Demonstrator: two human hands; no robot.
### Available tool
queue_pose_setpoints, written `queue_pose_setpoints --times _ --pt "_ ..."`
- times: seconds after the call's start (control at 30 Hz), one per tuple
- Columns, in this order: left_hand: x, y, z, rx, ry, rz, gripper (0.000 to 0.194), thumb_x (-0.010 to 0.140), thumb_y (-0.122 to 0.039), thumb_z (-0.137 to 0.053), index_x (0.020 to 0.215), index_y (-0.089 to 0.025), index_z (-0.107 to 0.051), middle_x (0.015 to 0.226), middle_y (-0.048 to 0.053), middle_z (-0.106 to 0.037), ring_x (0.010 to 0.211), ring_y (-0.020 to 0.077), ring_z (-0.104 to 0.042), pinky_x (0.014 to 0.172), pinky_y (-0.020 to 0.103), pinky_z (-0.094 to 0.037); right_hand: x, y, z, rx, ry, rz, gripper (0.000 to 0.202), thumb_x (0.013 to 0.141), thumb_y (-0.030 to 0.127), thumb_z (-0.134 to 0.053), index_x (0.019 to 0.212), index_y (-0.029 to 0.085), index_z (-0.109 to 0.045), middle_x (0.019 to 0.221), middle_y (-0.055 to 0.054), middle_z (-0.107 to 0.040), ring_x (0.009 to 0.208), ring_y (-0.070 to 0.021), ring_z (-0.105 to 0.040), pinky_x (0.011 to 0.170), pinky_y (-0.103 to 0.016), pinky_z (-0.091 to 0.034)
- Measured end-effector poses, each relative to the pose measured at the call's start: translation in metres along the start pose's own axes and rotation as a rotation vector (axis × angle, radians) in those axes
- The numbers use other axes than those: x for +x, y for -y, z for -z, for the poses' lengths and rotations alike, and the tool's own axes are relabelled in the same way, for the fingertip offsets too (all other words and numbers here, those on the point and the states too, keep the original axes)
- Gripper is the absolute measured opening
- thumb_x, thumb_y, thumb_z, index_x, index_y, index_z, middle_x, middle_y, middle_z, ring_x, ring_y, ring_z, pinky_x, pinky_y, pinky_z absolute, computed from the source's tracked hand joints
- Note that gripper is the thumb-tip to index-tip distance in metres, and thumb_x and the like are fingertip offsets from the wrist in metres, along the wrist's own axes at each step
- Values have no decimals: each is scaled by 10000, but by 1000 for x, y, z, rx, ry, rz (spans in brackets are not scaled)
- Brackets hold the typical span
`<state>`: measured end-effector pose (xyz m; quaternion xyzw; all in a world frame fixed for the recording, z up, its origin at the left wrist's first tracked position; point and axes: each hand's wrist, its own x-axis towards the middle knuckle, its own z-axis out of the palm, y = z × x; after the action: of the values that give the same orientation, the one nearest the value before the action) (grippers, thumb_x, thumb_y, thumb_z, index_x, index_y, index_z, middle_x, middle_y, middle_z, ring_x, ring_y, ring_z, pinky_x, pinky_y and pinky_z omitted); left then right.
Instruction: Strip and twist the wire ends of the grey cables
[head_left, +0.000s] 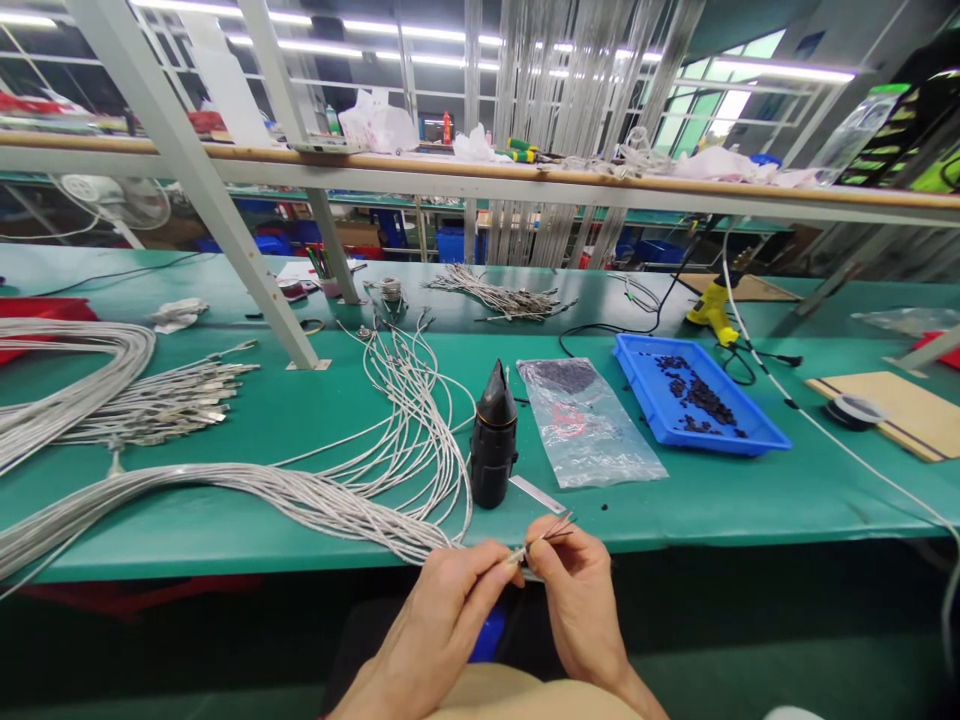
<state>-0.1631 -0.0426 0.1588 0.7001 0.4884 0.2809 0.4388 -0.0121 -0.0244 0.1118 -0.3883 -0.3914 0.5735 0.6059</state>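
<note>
My left hand (450,605) pinches the end of a white cable near the table's front edge. Close beside it, my right hand (576,590) is closed on the thin dark wires (556,532) that fan out from that cable end. A long bundle of white cables (300,497) runs from the left up to my hands, and its loose ends curl back over the table. Just beyond my hands stands a black pointed cylinder (493,440), upright, with a small metal ruler (538,494) lying at its right.
A clear plastic bag (592,425) lies beside a blue tray (765,438) of small black parts. Behind are a yellow tool (714,312) and more cables (510,298). A slanted metal post (225,230) and a shelf (465,175) cross the view.
</note>
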Motion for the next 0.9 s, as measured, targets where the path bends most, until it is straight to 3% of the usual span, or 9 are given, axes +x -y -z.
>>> queue_pose_setpoints --times 0.33,0.53,0.67,0.9 --pt "1 -4 1 -134 47 38 414 1011 -416 -361 812 -167 -625 616 -45 -397 579 106 -372 571 229 -297 0 4 5 -19 81 56 64 845 266 -720 793 228 -725 839 2 -630 810 -128 -566 753 -210 -469" --pt "3 -7 1 -415 121 106 418 987 -460 -409 760 -150 -573 574 -65 -297 534 92 -272 506 227 -222 1 4 4 11 169 -5 122 883 301 -672 803 214 -702 836 0 -597 726 -117 -525 658 -207 -440" --pt "4 -9 3 -384 116 99 417 988 -451 -408 748 -153 -574 586 -57 -322 545 93 -299 517 221 -243 2 6 6 -36 172 18 149 873 322 -678 790 200 -696 841 -15 -583 697 -123 -501 614 -224 -421" --pt "0 -6 4 -80 29 53 411 995 -420 -373 811 -180 -651 689 -12 -509 644 129 -428 577 220 -325 0 -1 6 46 184 -17 120 854 294 -701 782 198 -703 836 -5 -575 544 -75 -442 532 -229 -397"
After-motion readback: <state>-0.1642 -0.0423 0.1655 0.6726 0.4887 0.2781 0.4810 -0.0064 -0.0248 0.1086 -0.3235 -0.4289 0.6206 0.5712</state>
